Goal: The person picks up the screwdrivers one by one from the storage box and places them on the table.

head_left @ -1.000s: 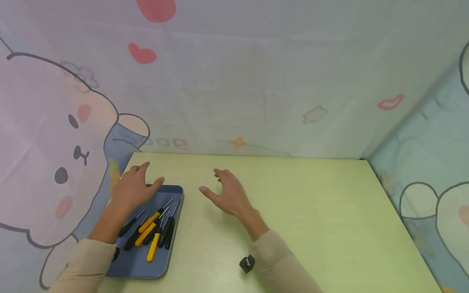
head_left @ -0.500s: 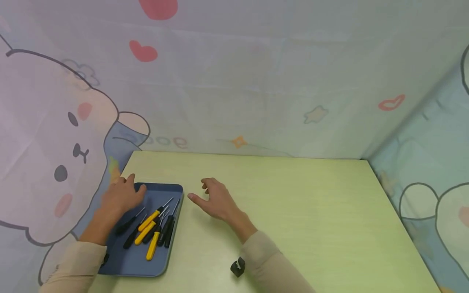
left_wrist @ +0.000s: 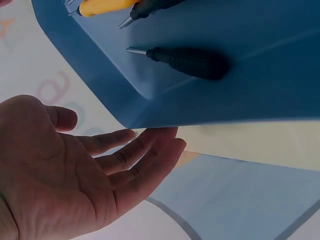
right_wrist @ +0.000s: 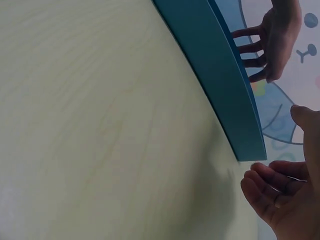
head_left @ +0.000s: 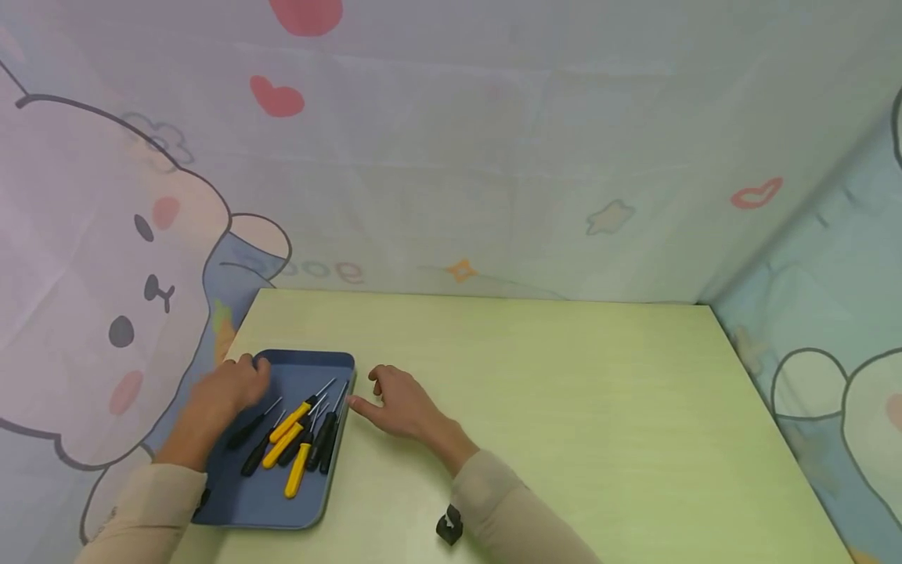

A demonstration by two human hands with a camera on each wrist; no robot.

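A shallow blue tray (head_left: 247,501) lies on the left of the table, holding several screwdrivers, some with yellow handles (head_left: 297,471) and some with black handles. My left hand (head_left: 229,389) is at the tray's far left side. In the left wrist view its fingers reach to the tray's outer edge, below a black-handled screwdriver (left_wrist: 192,61). My right hand (head_left: 398,403) is beside the tray's right edge, thumb toward the rim, fingers loosely bent. In the right wrist view that hand (right_wrist: 290,195) appears near a corner of the tray wall (right_wrist: 215,75), with nothing held.
The pale yellow-green table (head_left: 578,415) stretches right of the tray. A printed cloth backdrop (head_left: 451,157) rises behind it and along both sides. Small black objects (head_left: 449,525) show by the sleeves, near the wrists.
My left hand has moved down and left, from above the tray to its left edge. The right hand has moved left and nearer, up to the tray's right side. The tray appears unmoved.
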